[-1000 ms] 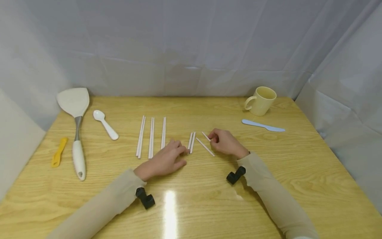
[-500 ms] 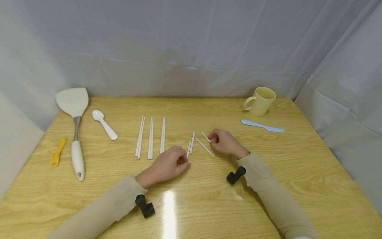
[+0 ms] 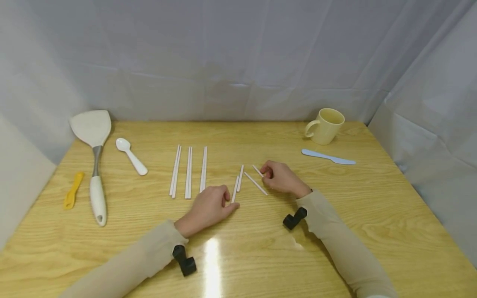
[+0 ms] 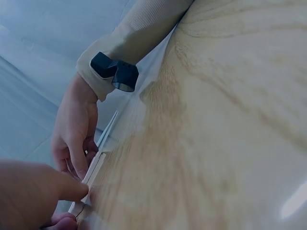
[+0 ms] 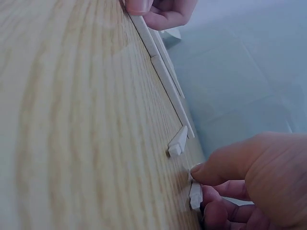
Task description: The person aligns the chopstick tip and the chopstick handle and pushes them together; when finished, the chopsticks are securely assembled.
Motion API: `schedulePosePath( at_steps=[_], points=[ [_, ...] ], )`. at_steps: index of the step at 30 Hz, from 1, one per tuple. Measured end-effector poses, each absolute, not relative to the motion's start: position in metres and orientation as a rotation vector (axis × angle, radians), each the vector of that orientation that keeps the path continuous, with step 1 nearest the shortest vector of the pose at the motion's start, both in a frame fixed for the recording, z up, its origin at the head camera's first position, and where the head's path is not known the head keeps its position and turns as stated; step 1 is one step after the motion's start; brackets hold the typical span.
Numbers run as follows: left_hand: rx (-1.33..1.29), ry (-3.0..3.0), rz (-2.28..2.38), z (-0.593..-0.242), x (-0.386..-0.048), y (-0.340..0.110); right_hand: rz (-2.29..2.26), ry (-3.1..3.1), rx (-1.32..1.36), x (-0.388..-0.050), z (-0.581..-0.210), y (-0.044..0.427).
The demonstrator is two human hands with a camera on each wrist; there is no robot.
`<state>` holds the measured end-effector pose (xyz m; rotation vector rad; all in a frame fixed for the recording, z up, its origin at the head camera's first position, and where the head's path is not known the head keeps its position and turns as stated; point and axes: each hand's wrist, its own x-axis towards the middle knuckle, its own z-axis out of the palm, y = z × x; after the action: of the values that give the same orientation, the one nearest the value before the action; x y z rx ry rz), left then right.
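Observation:
My left hand (image 3: pixel 208 207) is at the middle of the table, its thumb and finger pinching the near end of a short white stick (image 3: pixel 235 186). Just beyond, another short white stick (image 3: pixel 240 176) lies almost in line with it. A third white stick (image 3: pixel 255 183) slants between the hands, touched by neither. My right hand (image 3: pixel 281 178) pinches one more slim white stick (image 3: pixel 257 170), whose near part its fingers hide. In the right wrist view, the thumb of the right hand (image 5: pixel 278 177) lies over a square-ended white stick (image 5: pixel 195 194).
Left of the left hand lie long white sticks in pairs (image 3: pixel 189 171). A spatula (image 3: pixel 98 198), a white spoon (image 3: pixel 132 157) and a small yellow utensil (image 3: pixel 73 190) lie farther left. A yellow mug (image 3: pixel 326 128) and a light blue knife (image 3: pixel 328 157) are at the back right.
My left hand has moved toward the near edge and closed its fingers; the leftmost short stick has slid nearer with it. The right hand has stayed in place.

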<state>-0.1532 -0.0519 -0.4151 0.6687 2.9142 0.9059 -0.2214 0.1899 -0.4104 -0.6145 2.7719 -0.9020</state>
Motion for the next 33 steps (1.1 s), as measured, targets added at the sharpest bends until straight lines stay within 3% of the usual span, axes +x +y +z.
schedulePosePath(
  at_steps=[12, 20, 33],
  points=[
    [0.514, 2.98, 0.978, -0.414, -0.151, -0.048, -0.882, 2.81, -0.603, -0.222, -0.411, 0.19],
    [0.479, 2.881, 1.314, -0.417, -0.154, -0.048, -0.896, 2.813, -0.658, -0.223, -0.411, 0.19],
    [0.488, 2.373, 1.83, -0.422, -0.155, -0.042, -1.451, 2.542, -0.578, -0.219, -0.398, 0.186]
  ],
)
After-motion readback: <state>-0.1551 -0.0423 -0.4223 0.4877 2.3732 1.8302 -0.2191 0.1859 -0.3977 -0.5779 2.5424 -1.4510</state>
